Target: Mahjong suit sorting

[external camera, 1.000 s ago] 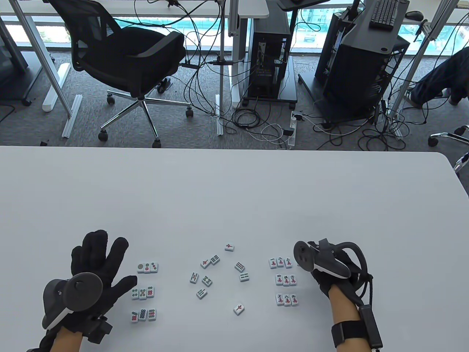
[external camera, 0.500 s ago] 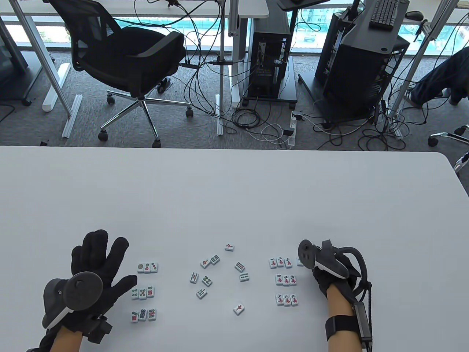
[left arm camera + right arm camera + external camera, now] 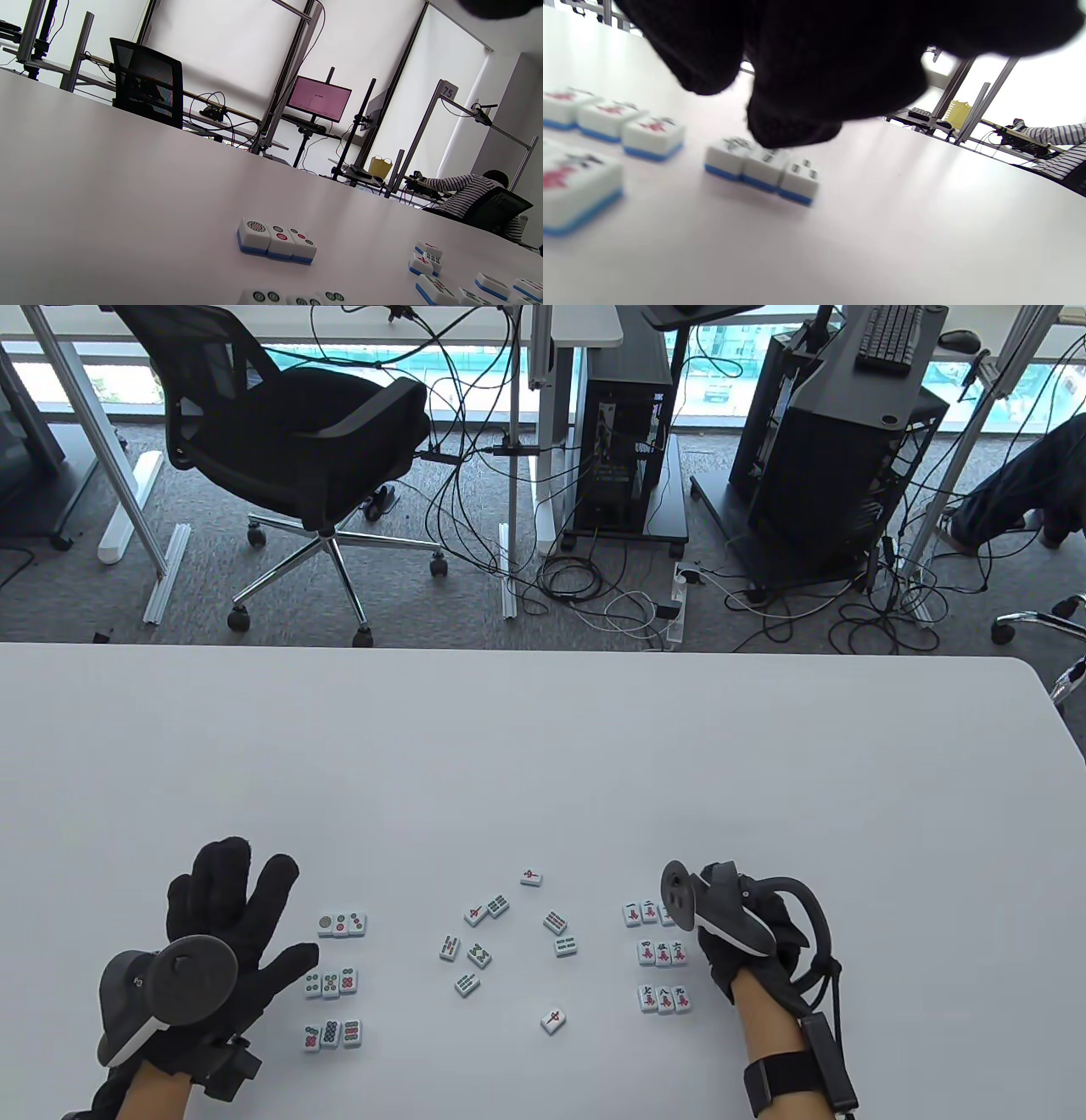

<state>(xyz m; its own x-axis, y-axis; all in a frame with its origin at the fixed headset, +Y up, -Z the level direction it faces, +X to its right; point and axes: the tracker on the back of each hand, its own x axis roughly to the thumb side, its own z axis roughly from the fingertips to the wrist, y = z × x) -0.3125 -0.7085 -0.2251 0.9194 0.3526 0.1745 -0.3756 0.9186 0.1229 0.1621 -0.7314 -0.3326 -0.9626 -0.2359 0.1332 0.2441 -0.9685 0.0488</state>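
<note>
Lying flat on the table [image 3: 543, 746], the left hand [image 3: 222, 937] has its fingers spread and straight, holding nothing, just left of the circle tiles [image 3: 333, 982]. These form three rows of three, face up; the left wrist view shows the far row [image 3: 276, 242] with blue backs underneath. Character tiles [image 3: 661, 954] make a matching three-by-three block at the right. The right hand [image 3: 747, 937] hovers at this block's far right corner, its tracker [image 3: 713, 899] covering the end of the top row [image 3: 646, 912]. In the right wrist view a gloved fingertip [image 3: 793, 123] sits just over that row [image 3: 762, 169]; whether it touches a tile, and how the fingers are curled, cannot be told. Between the two blocks lie loose tiles [image 3: 509, 937], scattered and unaligned, some bamboo, others red-marked.
</note>
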